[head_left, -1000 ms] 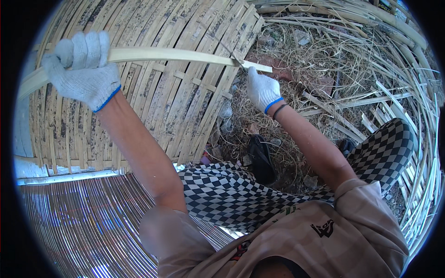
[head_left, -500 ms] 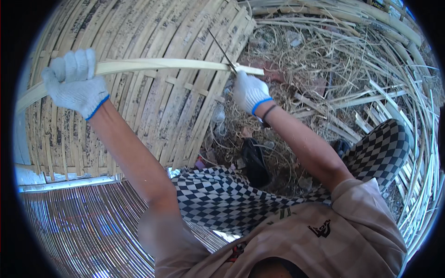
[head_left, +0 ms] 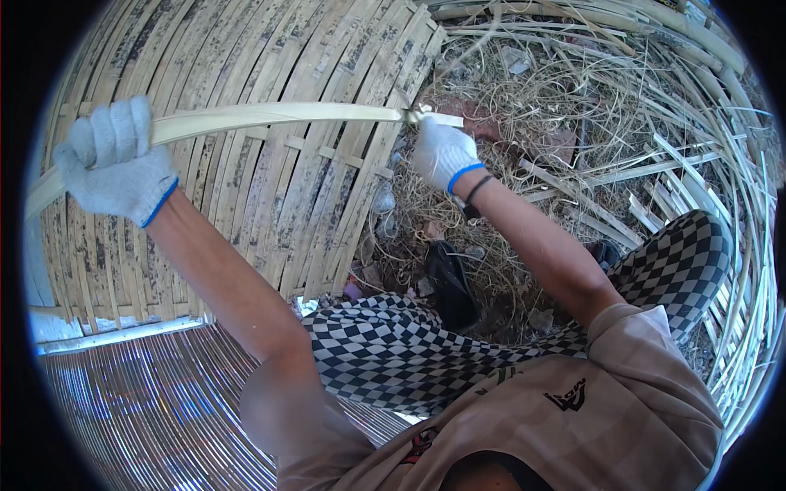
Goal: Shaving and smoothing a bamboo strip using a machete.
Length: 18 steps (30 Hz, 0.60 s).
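Observation:
A long pale bamboo strip (head_left: 270, 113) stretches across in front of me, bowed slightly upward. My left hand (head_left: 115, 159), in a white knit glove with a blue cuff, is wrapped round it at the left. My right hand (head_left: 444, 155), gloved alike, is closed at the strip's right end. A knife (head_left: 410, 114) in that hand meets the strip by the fingertips; its blade is blurred and its handle is hidden in the glove. Pale shavings (head_left: 424, 109) cling to the strip at the blade. The short cut end pokes out just beyond my right fingers.
A woven bamboo panel (head_left: 246, 188) lies beneath the strip at the left. Tangled shavings (head_left: 524, 106) and brick pieces (head_left: 557, 147) cover the ground at right. Bundled bamboo strips (head_left: 753, 270) curve along the right side. A dark shoe (head_left: 450, 282) is near my checkered trousers (head_left: 385, 344).
My left hand has moved left and slightly down, and the strip has slid a little left with it. The knife blade has turned and blurred, while my right hand has barely shifted.

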Each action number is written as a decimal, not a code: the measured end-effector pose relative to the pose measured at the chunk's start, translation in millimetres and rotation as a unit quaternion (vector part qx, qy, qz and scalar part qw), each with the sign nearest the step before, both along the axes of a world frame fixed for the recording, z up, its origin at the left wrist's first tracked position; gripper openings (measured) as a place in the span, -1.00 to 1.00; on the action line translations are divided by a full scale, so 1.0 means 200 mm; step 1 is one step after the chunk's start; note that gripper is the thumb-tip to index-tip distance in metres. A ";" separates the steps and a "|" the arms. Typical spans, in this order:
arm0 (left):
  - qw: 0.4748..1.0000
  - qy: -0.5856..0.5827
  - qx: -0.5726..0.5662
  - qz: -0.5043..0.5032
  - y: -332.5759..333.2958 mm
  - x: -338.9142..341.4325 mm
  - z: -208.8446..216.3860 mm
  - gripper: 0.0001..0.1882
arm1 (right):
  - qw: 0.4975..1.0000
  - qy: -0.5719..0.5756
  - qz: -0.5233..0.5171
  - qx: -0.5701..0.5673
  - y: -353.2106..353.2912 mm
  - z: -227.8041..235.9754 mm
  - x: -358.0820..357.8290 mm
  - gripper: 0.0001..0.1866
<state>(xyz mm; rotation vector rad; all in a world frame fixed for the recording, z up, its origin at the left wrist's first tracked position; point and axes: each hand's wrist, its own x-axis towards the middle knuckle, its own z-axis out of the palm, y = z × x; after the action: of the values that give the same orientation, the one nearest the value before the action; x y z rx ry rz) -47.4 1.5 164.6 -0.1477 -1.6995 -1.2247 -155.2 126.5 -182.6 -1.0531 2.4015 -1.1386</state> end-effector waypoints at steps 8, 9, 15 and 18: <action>0.985 -0.074 0.027 -0.154 -0.05 -0.02 0.07 -0.52 | 0.992 -0.072 -0.017 0.102 0.03 -0.23 -0.02 -0.67; 0.993 -0.051 0.026 -0.102 -0.06 -0.01 0.07 -0.51 | 0.990 -0.058 -0.013 0.129 0.02 -0.27 -0.06 -0.67; 0.997 -0.003 -0.016 0.078 -0.13 -0.01 0.02 -0.51 | 0.996 0.036 0.009 -0.077 -0.11 -0.29 -0.05 -0.77; 0.990 -0.053 0.036 -0.126 -0.12 0.00 0.06 -0.51 | 0.992 0.071 0.031 -0.101 -0.03 -0.38 -0.01 -0.85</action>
<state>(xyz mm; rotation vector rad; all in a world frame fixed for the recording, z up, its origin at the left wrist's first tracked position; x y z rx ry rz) -47.6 -22.1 177.1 -0.2647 -1.7640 -1.5029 -156.7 121.1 -258.0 -1.3044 2.3791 -1.3486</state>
